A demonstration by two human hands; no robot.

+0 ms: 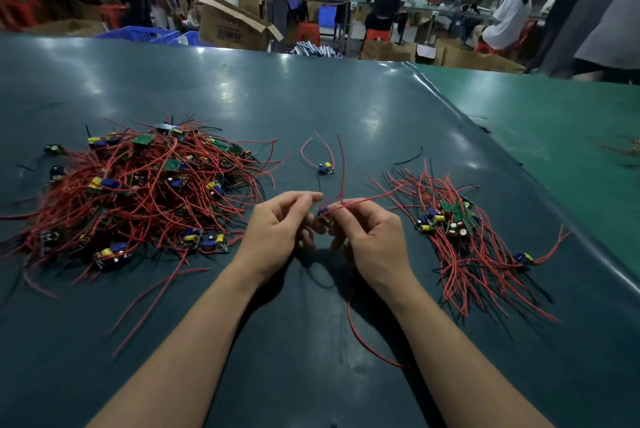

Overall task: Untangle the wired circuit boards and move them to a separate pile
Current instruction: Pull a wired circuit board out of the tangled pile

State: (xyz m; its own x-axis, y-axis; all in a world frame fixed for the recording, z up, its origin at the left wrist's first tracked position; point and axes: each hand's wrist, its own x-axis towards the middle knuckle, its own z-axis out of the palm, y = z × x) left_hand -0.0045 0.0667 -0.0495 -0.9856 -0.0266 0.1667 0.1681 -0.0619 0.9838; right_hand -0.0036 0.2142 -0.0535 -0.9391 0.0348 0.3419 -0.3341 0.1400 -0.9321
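Observation:
A big tangled heap of small circuit boards with red and black wires (pixel 138 192) lies on the left of the dark table. A smaller, neater pile of wired boards (pixel 453 226) lies on the right. Between them, above the table, my left hand (pixel 277 230) and my right hand (pixel 367 237) hold one small wired circuit board (pixel 322 212). Each hand pinches its wires, and red wires rise from my fingers. The board is mostly hidden between my fingers. A single wired board (pixel 325 168) lies alone just beyond my hands.
The dark table (pixel 311 98) meets a green-covered table (pixel 554 116) on the right, where a few more red wires (pixel 627 150) lie. A loose black wire (pixel 408 158) rests near the right pile. Beyond the far edge are cardboard boxes, blue crates, stools and several people.

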